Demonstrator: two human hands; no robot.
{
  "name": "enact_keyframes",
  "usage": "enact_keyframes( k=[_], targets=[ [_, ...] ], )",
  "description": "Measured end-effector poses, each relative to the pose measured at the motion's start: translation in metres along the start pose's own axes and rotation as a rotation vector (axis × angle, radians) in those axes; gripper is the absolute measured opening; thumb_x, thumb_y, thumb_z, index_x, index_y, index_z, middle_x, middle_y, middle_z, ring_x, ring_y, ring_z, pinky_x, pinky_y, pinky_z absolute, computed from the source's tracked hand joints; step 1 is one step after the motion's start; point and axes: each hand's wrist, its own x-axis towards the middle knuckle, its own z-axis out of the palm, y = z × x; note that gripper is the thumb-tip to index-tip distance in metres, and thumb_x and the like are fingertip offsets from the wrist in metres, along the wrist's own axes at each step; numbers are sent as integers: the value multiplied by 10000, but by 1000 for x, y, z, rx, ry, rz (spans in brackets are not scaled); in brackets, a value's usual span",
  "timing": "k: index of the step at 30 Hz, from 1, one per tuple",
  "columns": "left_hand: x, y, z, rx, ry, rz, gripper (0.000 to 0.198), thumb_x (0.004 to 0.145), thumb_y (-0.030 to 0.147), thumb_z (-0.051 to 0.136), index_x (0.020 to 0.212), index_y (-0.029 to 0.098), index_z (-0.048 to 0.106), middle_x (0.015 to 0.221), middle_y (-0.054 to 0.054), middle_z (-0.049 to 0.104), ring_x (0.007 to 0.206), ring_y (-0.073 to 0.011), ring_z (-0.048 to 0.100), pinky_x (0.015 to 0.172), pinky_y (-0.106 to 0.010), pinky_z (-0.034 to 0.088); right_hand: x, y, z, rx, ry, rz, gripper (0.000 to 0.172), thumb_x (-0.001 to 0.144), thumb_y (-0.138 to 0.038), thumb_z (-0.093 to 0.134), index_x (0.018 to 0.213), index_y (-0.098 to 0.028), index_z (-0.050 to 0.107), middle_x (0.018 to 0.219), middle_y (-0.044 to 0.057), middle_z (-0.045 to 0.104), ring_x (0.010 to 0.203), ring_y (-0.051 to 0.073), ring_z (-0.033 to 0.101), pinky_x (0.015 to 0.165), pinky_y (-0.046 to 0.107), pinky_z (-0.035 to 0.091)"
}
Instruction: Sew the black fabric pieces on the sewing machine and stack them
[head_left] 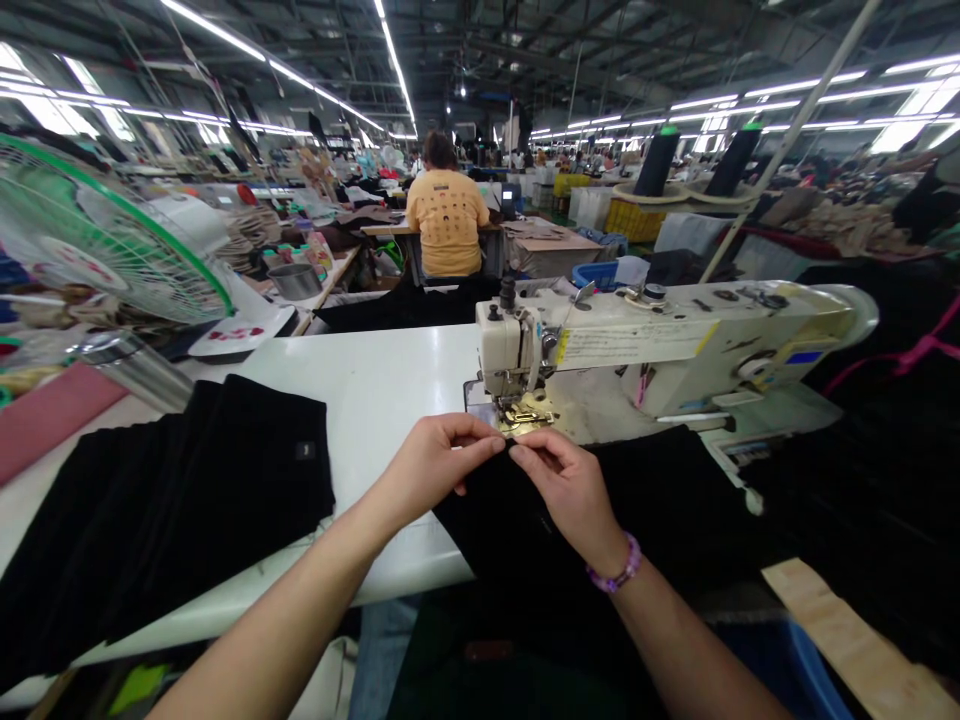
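Observation:
Both hands pinch the top edge of a black fabric piece (pixel 495 510) just in front of the sewing machine (pixel 510 350). My left hand (pixel 431 460) has thumb and forefinger closed on the edge from the left. From the right, my right hand (pixel 566 485) grips it a finger's width away, a purple beaded bracelet (pixel 619 565) on its wrist. The needle area and brass-coloured plate (pixel 529 415) lie right beyond the fingertips. The cloth hangs over the table's front edge and spreads right under the machine arm.
A stack of black garments (pixel 225 470) with a small label lies on the white table (pixel 375 380) at left. A steel flask (pixel 135 365) and a green-rimmed fan (pixel 112 230) stand beyond it. Thread cones (pixel 656 165) rise behind the machine; a person in yellow (pixel 448 215) sits ahead.

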Motion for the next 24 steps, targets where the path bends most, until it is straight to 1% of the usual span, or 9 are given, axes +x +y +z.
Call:
enact_keyframes(
  k=[3,6,10,14,16,18,20,22,24],
  targets=[
    [1,0,0,55,26,16,283,697,421,669,795,161,724,648,14,615,485,-87,459,370,-187,390,0,-1,1,4,-8,-4,124,855,-311,666,804,-200,687,823,27,692,786,171,642,738,285,517],
    [3,-3,-1,25,-21,27,245,679,396,697,732,157,690,602,27,583,507,-79,445,413,-171,334,1,0,3,35,-25,-12,121,840,-306,680,789,-197,695,814,25,690,799,170,645,749,282,517],
    [11,-12,-7,-18,-67,29,237,688,379,703,721,148,657,587,35,571,538,-82,471,494,-187,337,1,8,3,48,-79,106,172,825,-350,685,877,-188,708,851,34,729,791,178,669,745,297,530],
    [33,-25,-14,330,29,139,201,790,345,595,774,161,675,637,11,621,586,-125,538,552,-230,399,-6,17,1,-2,-172,236,263,861,-318,607,1064,-162,667,827,38,742,778,187,693,729,298,530],
    [49,-35,-15,475,49,178,171,802,298,575,738,173,672,646,2,636,608,-145,560,591,-253,420,-11,19,1,-162,-220,240,286,900,-248,544,1155,-160,635,760,20,729,716,177,686,684,279,518],
    [64,-45,-10,531,43,189,144,796,255,580,707,183,667,658,-10,651,633,-168,580,624,-272,431,-17,19,3,-471,-265,178,332,914,-177,523,1236,-157,605,726,20,719,665,184,680,649,280,512],
    [78,-56,-2,585,46,207,131,799,225,581,708,189,668,705,-31,673,686,-192,610,666,-286,448,-23,20,6,-803,-304,82,336,915,-136,540,1243,-151,612,759,56,727,673,214,692,645,310,528],
    [87,-65,8,631,60,228,129,808,198,574,721,190,669,772,-55,691,761,-210,632,723,-296,463,-26,23,9,-992,-320,14,287,919,-113,547,1183,-157,651,877,112,735,788,255,711,697,356,560],
    [92,-72,15,663,70,243,141,821,183,560,727,189,665,818,-70,696,816,-215,638,771,-300,471,-29,28,10,-1027,-309,-73,275,925,-80,526,1140,-166,673,1074,154,713,999,286,685,826,410,574]
  ],
)
